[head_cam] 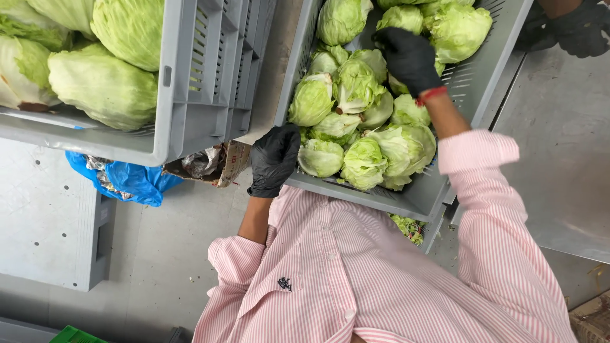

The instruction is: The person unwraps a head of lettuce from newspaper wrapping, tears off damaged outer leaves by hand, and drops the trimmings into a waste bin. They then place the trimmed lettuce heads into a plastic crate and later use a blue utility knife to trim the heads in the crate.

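Black-gloved, the left hand (273,160) curls its fingers over the grey crate (406,202) rim while the right hand (408,58) closes on an iceberg lettuce head (399,82) beneath its fingertips; a steady crate grip helps.

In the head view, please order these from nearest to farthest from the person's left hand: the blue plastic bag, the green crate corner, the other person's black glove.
From the left hand:
1. Crumpled blue plastic bag, on the floor beside it.
2. Green plastic crate corner, bottom edge.
3. Other person's black glove, top corner across the grey plastic crate.
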